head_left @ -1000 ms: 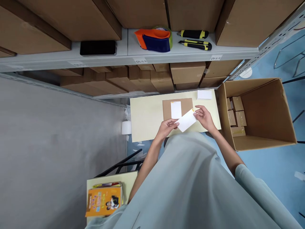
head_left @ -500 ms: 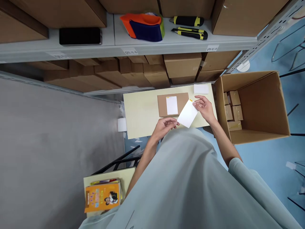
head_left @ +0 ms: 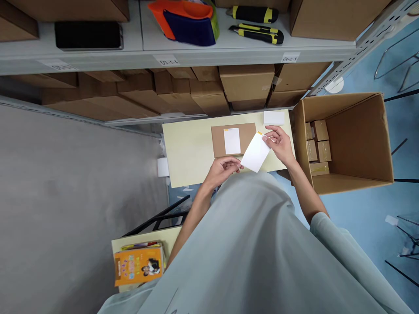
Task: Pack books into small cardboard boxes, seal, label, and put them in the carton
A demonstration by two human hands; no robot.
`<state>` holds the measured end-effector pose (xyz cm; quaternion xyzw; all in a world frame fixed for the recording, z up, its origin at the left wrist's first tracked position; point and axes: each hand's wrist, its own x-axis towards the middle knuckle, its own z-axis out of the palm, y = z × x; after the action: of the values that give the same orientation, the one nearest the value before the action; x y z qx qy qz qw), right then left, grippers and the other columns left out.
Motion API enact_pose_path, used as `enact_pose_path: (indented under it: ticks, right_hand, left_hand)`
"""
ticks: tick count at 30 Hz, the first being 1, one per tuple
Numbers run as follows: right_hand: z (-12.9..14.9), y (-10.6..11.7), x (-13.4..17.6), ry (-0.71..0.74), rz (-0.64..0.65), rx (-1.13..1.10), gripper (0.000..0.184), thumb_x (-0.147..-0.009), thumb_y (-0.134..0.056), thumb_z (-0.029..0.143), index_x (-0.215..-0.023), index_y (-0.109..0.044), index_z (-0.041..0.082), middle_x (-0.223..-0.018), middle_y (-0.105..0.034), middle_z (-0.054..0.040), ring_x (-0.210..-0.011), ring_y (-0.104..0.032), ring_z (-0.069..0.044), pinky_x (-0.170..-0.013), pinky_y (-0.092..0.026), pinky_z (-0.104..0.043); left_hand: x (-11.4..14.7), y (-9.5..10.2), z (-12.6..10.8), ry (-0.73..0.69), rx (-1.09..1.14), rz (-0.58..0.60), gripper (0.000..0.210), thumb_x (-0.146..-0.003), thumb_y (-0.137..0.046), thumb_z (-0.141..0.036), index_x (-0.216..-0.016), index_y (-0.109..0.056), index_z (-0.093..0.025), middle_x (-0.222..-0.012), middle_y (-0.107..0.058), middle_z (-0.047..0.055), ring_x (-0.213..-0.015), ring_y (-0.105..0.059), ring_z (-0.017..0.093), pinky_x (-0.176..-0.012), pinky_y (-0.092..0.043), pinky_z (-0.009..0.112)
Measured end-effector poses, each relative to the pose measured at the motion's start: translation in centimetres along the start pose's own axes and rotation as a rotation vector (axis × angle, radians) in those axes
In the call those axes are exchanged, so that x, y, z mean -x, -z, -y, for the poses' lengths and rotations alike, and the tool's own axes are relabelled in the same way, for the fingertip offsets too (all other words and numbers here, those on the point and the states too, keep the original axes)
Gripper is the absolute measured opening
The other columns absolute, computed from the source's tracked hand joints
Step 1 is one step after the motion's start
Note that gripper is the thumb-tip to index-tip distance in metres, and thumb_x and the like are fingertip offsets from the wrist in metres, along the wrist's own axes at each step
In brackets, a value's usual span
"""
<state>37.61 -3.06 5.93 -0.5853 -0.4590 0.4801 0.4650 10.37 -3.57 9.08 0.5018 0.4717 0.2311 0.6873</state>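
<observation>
Between my two hands, a white label (head_left: 255, 152) with a small yellow mark at its top hangs tilted over the front of the cream table (head_left: 186, 152). My right hand (head_left: 278, 143) pinches its upper right corner. At its lower left corner, the fingers of my left hand (head_left: 226, 169) are closed on the edge. Just behind lies a flat brown cardboard box (head_left: 218, 141) with a similar white label (head_left: 232, 141) on its top. A stack of white labels (head_left: 274, 117) rests at the table's back right corner.
Right of the table stands a large open carton (head_left: 360, 141) with several small boxes (head_left: 320, 130) inside. A shelf (head_left: 209, 59) behind carries cartons, a phone (head_left: 88, 35), box cutters (head_left: 257, 32) and an orange-and-blue tape dispenser (head_left: 190, 24). Books (head_left: 139, 266) lie on a stand at lower left.
The view has shifted slightly, so the table and hands appear a little further left and higher. Both hands keep hold of the label in nearly the same pose.
</observation>
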Motion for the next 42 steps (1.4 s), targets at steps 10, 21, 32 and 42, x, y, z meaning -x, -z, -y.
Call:
enact_pose_path:
  ticks: [10, 21, 32, 42]
  right_hand:
    - [-2.1, -1.5, 0.8, 0.014, 0.003, 0.291, 0.044, -0.098, -0.071, 0.054, -0.132, -0.065, 0.027, -0.121, -0.074, -0.0105, -0.115, -0.071, -0.029, -0.096, -0.062, -0.046]
    - [3.3, -6.5, 4.9, -0.106, 0.319, 0.102, 0.033, -0.092, -0.079, 0.059, -0.096, -0.078, 0.027, -0.102, -0.077, -0.0051, -0.097, -0.074, -0.023, -0.082, -0.065, -0.038]
    - [4.4, -12.4, 4.8, -0.177, 0.213, 0.219, 0.022, -0.092, -0.074, 0.047, -0.087, -0.075, 0.025, -0.093, -0.079, -0.0044, -0.086, -0.074, -0.022, -0.075, -0.062, -0.035]
    - [5.5, -17.0, 4.6, -0.21, 0.006, 0.182, 0.023, -0.088, -0.073, 0.046, -0.085, -0.071, 0.023, -0.083, -0.075, -0.0038, -0.081, -0.074, -0.023, -0.071, -0.061, -0.036]
  left_hand:
    - [0.1, -0.7, -0.2, -0.032, -0.033, 0.007, 0.022, -0.083, -0.08, -0.042, -0.08, -0.078, -0.02, -0.082, -0.081, 0.007, -0.077, -0.075, 0.021, -0.073, -0.06, 0.032]
    - [1.9, 0.1, 0.8, -0.048, -0.148, -0.223, 0.02, -0.09, -0.069, -0.04, -0.088, -0.075, -0.021, -0.092, -0.079, 0.004, -0.087, -0.074, 0.019, -0.082, -0.059, 0.03]
    - [3.5, 4.8, 0.9, -0.158, -0.124, -0.178, 0.015, -0.089, -0.067, -0.035, -0.084, -0.074, -0.023, -0.094, -0.076, 0.005, -0.09, -0.069, 0.02, -0.084, -0.058, 0.032]
    - [5.0, 14.4, 5.1, -0.057, 0.054, -0.366, 0.021, -0.079, -0.066, -0.043, -0.078, -0.067, -0.022, -0.084, -0.07, 0.002, -0.083, -0.066, 0.019, -0.083, -0.055, 0.032]
